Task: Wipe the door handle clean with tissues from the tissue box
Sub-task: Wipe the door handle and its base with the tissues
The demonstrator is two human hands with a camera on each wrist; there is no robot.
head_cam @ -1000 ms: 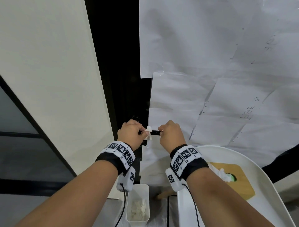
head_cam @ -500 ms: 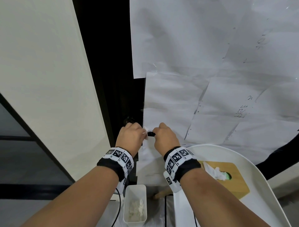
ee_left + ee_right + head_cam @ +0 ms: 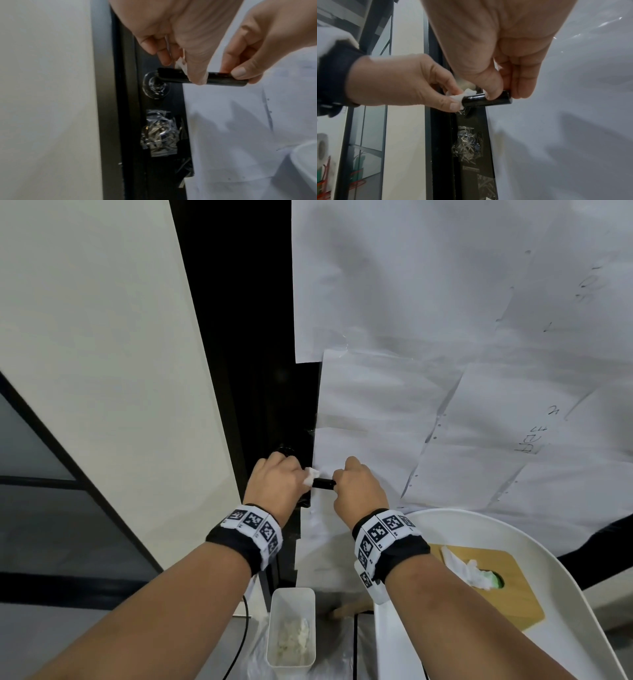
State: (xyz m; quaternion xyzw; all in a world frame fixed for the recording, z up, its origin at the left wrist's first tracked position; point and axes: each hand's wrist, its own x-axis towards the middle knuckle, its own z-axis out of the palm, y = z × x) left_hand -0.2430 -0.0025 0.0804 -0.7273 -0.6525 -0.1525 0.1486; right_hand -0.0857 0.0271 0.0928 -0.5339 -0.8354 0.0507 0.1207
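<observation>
Both hands have stayed on the black door handle since a second ago. Left hand pinches a wadded tissue against the handle's inner stretch; right hand pinches its free end. A narrow bare gap of handle separates them. The tissue box sits on the white chair lower right.

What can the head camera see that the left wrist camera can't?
Only the head view shows the tissue box on the white chair and a small bin with used tissues. Only the left wrist view shows the handle's round base and crinkly plastic taped below. Both show the left hand wiping the black door handle with a tissue while the right hand pinches its end.
</observation>
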